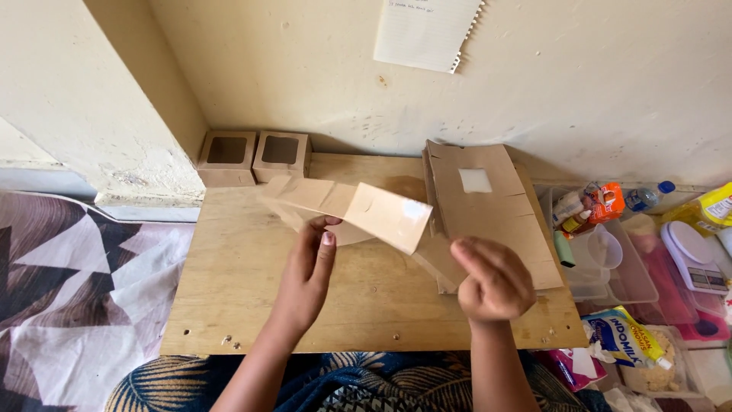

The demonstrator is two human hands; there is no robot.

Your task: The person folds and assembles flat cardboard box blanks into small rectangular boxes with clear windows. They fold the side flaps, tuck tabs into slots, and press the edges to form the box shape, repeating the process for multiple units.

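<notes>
1. Brown flat-folded cardboard box (358, 210), partly unfolded, hovers over the wooden board (229, 305).
2. Left hand (309, 271) grasps it; right hand (494, 281) is clenched just beside.
3. Stacked flat boxes (488, 206) lie right; two finished window boxes (255, 156) behind.

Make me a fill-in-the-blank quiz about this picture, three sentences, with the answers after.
1. The left hand holds a flat cardboard box blank above the wooden ____.
2. ____ folded boxes with square windows stand against the wall.
3. The stack of flat blanks lies nearer the ____ hand.

Missing words: board; two; right
</notes>
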